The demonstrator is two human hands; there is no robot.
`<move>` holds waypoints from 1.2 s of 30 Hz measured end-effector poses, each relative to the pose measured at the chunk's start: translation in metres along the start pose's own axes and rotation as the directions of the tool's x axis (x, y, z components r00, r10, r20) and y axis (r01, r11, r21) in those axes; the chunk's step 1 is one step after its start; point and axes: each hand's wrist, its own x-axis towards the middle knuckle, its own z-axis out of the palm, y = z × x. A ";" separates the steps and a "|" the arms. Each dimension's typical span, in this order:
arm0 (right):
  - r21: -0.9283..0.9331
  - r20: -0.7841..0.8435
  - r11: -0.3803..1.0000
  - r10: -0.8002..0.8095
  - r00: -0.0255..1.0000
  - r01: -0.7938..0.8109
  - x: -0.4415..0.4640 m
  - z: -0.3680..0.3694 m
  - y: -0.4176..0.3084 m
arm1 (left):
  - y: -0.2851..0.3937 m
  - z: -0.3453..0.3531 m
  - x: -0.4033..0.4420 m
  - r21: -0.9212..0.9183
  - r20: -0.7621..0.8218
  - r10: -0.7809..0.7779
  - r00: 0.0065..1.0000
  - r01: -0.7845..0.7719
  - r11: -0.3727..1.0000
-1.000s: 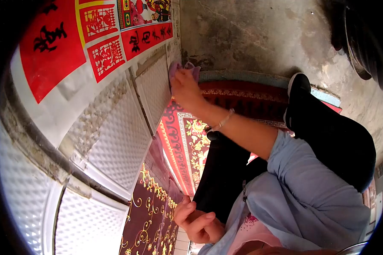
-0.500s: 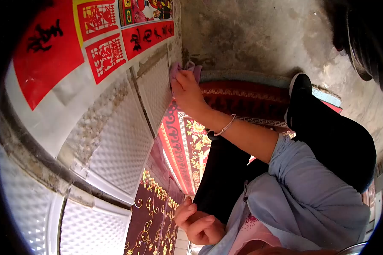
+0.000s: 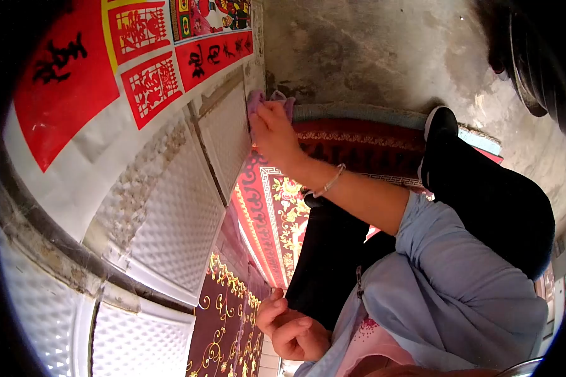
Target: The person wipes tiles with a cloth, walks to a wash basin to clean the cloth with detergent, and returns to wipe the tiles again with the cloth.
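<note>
In the head view, my right hand (image 3: 275, 135) is closed around a bunched purple cloth (image 3: 256, 103). The cloth is pressed to the edge of the white tiled wall (image 3: 185, 232), close to where it meets the grey concrete surface. A thin bracelet (image 3: 329, 182) circles my right wrist. Lower down, my left hand (image 3: 294, 327) hovers in front of my chest, away from the wall. Its fingers are loosely curled and apart from the thumb, with nothing visible in them.
Red paper sheets (image 3: 66, 81) with black characters and cut-paper patterns are on the wall. A red patterned carpet (image 3: 358, 141) lies by my black shoe (image 3: 442, 122). Brown cloth with gold scrolls (image 3: 223, 314) hangs below the tiles. Dark ridged objects (image 3: 538, 69) stand at upper right.
The view has shifted slightly, so the wall papers sit a little lower and further left. My right hand keeps hold of the cloth at nearly the same spot; my left hand is almost unchanged.
</note>
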 end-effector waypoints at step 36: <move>-0.283 0.050 0.949 -0.133 0.990 0.142 0.046 -0.003 0.024 | 0.000 -0.004 -0.015 0.017 0.051 -0.094 0.994 0.094 0.995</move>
